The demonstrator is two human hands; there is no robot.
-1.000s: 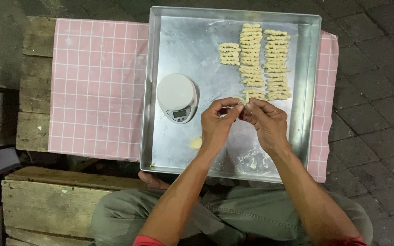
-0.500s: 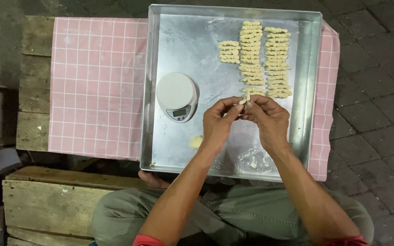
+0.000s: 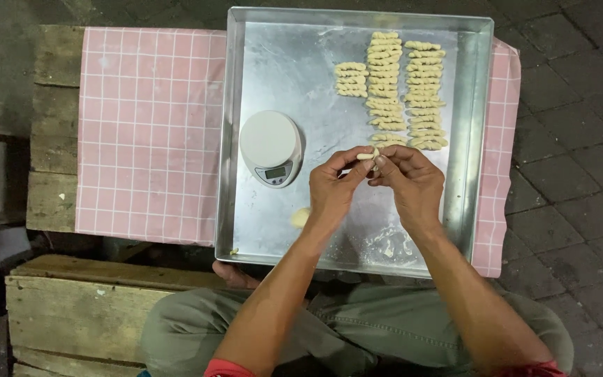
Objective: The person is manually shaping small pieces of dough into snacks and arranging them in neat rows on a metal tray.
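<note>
Both hands had barely moved since the earlier frame, staying together over the middle of the metal tray (image 3: 246, 209). The left hand (image 3: 333, 192) and the right hand (image 3: 410, 185) were closed on a small dough piece (image 3: 368, 155), pinched between their fingertips. Just beyond lay rows of twisted dough pieces (image 3: 396, 91). A white kitchen scale (image 3: 270, 148) stood left of the hands, on the tray.

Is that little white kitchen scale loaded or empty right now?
Empty. The round white scale sits in the metal tray with nothing on its platform; the dough piece is between both hands' fingertips.
</note>
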